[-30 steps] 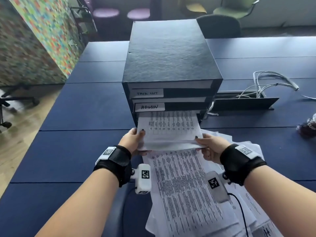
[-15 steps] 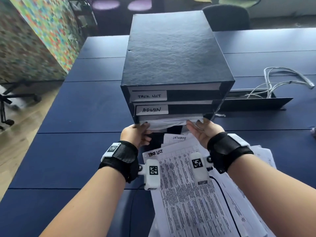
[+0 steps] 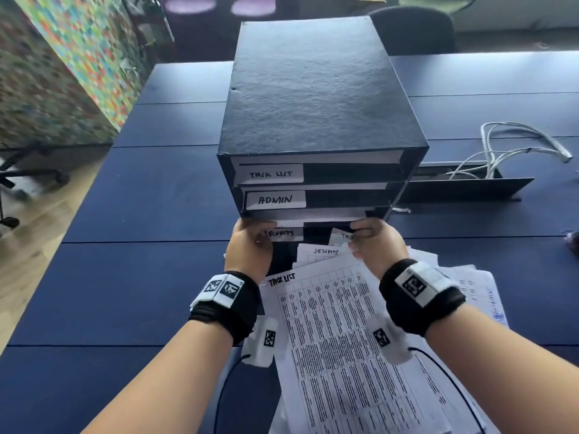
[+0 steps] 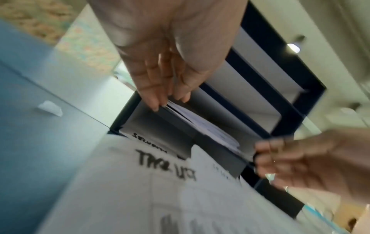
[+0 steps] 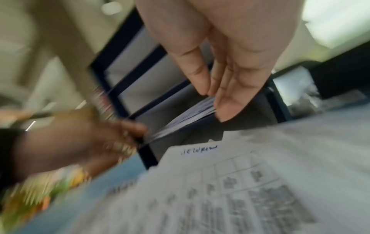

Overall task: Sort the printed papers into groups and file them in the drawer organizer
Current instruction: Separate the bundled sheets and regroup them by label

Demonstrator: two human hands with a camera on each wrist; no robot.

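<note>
Left hand (image 3: 250, 247), right hand (image 3: 374, 245): fingers (image 4: 152, 95) pinch stack (image 4: 208, 129) corners, nearly home in organizer (image 3: 313, 89) SECURITY slot. Loose papers (image 3: 344, 355) (TASK LIST sheet topmost) lie on tabletop (image 3: 141, 277); much unfiled.

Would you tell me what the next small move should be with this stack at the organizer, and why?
Probably ease the stack of papers the last bit into the SECURITY drawer, then let go. The left hand and right hand pinch its near corners, and its edge shows at the slot mouth just below the ADMIN label, so it looks not quite seated.
</note>
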